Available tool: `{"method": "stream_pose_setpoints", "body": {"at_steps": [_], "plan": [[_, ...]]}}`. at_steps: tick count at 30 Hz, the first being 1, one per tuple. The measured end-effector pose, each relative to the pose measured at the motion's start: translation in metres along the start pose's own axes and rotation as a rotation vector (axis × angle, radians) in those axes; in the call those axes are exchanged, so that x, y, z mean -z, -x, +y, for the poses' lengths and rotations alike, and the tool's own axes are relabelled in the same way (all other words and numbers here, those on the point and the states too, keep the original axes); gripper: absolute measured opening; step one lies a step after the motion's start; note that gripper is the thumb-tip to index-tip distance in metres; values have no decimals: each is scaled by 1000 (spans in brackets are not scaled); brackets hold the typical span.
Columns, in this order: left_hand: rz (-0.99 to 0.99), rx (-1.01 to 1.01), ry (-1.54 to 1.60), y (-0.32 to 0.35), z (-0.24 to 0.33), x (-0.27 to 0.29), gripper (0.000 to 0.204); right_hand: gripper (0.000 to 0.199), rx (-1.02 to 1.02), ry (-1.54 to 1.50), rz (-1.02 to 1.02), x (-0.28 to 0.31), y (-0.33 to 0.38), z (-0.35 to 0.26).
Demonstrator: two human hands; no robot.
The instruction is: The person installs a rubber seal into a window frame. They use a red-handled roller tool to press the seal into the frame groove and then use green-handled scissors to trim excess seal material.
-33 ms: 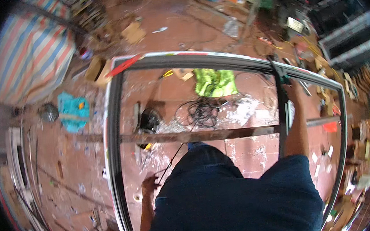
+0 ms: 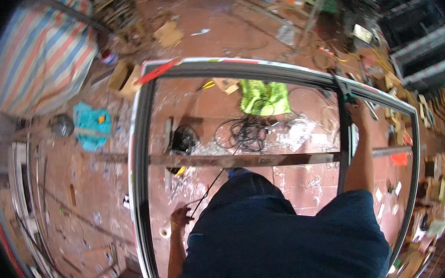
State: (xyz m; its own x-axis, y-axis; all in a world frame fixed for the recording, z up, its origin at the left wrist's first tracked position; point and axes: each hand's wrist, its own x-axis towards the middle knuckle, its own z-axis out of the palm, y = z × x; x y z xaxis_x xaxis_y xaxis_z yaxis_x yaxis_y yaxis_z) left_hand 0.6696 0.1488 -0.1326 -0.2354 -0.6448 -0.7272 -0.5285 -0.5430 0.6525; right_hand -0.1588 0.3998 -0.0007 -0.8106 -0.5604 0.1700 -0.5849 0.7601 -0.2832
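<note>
A large dark window frame [image 2: 142, 199] with white-covered outer edges lies around me, with a dark upright bar [image 2: 343, 139] toward its right. My right arm reaches forward along this bar. By the bar's far end, my right hand [image 2: 356, 107] is closed at a small dark-green thing [image 2: 349, 96], too blurred to name. Low on the left, inside the frame, my left hand [image 2: 179, 217] is closed on a thin black strip [image 2: 206, 192]. The strip runs up and right toward my knees. A red strip-like piece [image 2: 158, 71] rests on the frame's far left corner.
A brown bar [image 2: 245, 162] crosses beneath the frame. Inside lie tangled black cord [image 2: 248, 134], shiny green cloth [image 2: 264, 97] and yellow-handled pliers [image 2: 207, 85]. Left are a teal bag [image 2: 93, 126] and striped sheet [image 2: 40, 57]. Wood pieces and boxes [image 2: 441, 186] clutter the right.
The whole view has shifted slightly, so the frame and floor things sit a little farther right. Both hands keep nearly the same places; the black strip by my left hand shows more clearly.
</note>
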Motion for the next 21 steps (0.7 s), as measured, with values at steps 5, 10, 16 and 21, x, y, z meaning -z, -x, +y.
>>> {"method": "stream_pose_setpoints", "body": {"at_steps": [5, 10, 16, 21], "plan": [[117, -159, 160, 79, 51, 10, 45, 38, 78, -182, 359, 2, 14, -122], [208, -338, 381, 181, 121, 12, 42, 38, 376, -924, -516, -18, 156, -381], [449, -673, 601, 280, 164, 26, 30, 60, 1387, -553, -1026, -104, 311, -483], [1331, -788, 524, 426, 62, 131, 31, 30, 1087, -143, -864, -220, 333, -397]]}}
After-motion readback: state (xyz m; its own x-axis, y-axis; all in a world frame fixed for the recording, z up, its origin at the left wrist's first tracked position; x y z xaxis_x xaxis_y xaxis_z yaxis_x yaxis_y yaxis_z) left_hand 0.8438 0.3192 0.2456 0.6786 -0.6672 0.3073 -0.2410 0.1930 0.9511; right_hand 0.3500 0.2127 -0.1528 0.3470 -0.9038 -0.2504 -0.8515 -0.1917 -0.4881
